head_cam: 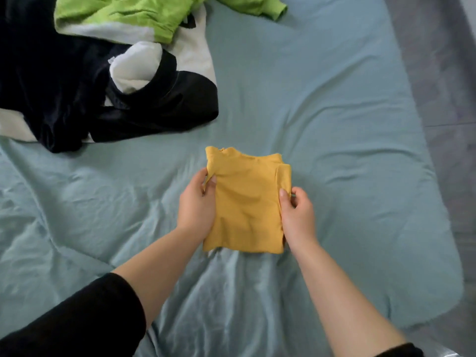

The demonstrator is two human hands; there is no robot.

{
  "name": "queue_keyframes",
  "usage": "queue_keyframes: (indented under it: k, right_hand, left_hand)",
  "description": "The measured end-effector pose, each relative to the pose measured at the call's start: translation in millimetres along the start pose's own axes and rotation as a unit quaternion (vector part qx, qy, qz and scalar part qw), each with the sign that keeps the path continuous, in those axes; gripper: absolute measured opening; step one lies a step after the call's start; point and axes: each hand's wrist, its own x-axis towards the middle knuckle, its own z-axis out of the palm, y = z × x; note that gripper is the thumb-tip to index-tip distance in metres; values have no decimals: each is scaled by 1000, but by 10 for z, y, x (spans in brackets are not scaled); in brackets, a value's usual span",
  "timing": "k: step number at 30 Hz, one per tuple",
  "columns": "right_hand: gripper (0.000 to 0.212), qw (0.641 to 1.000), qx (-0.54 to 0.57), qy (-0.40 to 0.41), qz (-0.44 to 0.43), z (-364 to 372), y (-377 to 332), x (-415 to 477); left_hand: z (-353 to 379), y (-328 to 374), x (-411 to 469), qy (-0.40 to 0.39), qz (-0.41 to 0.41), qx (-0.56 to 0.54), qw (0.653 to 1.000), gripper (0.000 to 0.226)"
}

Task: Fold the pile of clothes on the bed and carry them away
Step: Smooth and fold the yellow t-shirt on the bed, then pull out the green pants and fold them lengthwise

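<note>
A folded yellow garment point(246, 202) sits in the middle of the bed, a compact rectangle with its collar at the far end. My left hand point(197, 206) grips its left edge, thumb on top. My right hand point(298, 215) pinches its right edge, thumb on top and fingers curled beneath. The unfolded pile lies at the far left: a lime-green garment point(123, 19), a white one point(134, 68) and dark black clothes point(64, 99) heaped together.
The bed is covered by a wrinkled pale blue-green sheet point(322, 112). Its right edge runs along a grey floor point(443, 73). My black sleeves show at the bottom corners.
</note>
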Motion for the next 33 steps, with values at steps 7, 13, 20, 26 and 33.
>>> queue_keyframes:
  k: [7,13,20,26,33]
  right_hand:
    - [39,998,53,-8,15,-509,-319,1162]
    - [65,996,-70,-48,-36,-443,79,1233]
    - [44,919,-373,-16,-126,-410,245,937]
    - [50,901,-407,-15,-149,-125,-32,503]
    - [45,859,-401,-146,-282,920,-732,283]
  left_hand:
    - [656,649,664,-18,58,26,998,41]
    - [774,319,706,-108,74,104,986,70]
    - [712,76,490,-151,137,362,909,66]
    - [-32,-250,257,-106,58,484,867,87]
    - [-1417,-489,598,-5,-125,444,887,116]
